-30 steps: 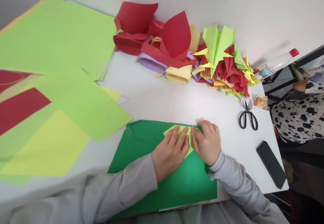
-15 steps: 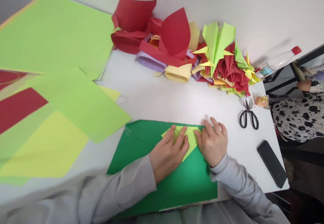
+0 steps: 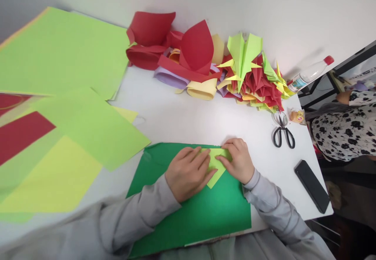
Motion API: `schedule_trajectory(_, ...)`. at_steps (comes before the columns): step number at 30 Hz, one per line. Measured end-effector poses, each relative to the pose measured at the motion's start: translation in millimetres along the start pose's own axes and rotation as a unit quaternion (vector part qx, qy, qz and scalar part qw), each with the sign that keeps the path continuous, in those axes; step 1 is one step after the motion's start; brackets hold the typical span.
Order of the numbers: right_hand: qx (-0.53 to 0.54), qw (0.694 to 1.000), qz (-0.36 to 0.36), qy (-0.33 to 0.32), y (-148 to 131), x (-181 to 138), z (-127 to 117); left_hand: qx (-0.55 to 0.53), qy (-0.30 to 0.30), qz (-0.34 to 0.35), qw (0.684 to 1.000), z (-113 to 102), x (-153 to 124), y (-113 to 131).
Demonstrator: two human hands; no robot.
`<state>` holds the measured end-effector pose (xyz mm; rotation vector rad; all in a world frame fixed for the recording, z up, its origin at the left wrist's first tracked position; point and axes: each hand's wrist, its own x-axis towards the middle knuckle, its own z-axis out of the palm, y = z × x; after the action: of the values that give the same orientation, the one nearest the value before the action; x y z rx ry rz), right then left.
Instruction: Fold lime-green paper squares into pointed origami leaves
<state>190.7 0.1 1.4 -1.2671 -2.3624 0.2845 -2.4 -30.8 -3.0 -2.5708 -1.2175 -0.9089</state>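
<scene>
The left hand [image 3: 188, 172], its fingers loosely spread, reaches over the left part of a folded yellow-green paper [image 3: 215, 177] lying on a dark green sheet [image 3: 220, 217]. The paper's downward point shows below the left thumb (the left corner is hidden under fingers). The right hand [image 3: 239, 160] has its thumb and forefinger at the upper right corner; whether they pinch it, I cannot tell.

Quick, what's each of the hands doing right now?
Left hand: open, resting on the small lime paper.
Right hand: at the paper's right corner; can't tell if pinching.
</scene>
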Motion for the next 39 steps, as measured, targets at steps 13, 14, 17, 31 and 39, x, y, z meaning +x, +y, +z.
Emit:
schedule_trajectory(13,0.241,0.969,0.039,0.023,-6.6,-1.0,-0.9,-0.418,-0.099,-0.132,0.893,4.5,9.7,-31.2)
schedule_trajectory(14,0.258,0.965,0.050,0.001,-8.6,-0.8,-2.8,-0.439,-0.102,-0.145,0.881,3.0,9.9,-30.3)
schedule_trajectory(17,0.284,0.956,0.037,-0.068,-15.5,0.0,-7.4,-0.472,-0.109,-0.167,0.859,-1.1,10.6,-26.0)
schedule_trajectory(31,0.323,0.943,-0.004,-0.086,-18.1,-4.5,-5.0,-0.547,-0.226,-0.199,0.781,-4.0,14.7,-29.5)
schedule_trajectory(39,0.382,0.919,0.021,-0.096,-13.2,-1.7,-10.6,-0.590,-0.248,-0.197,0.743,-9.1,17.4,-31.8)
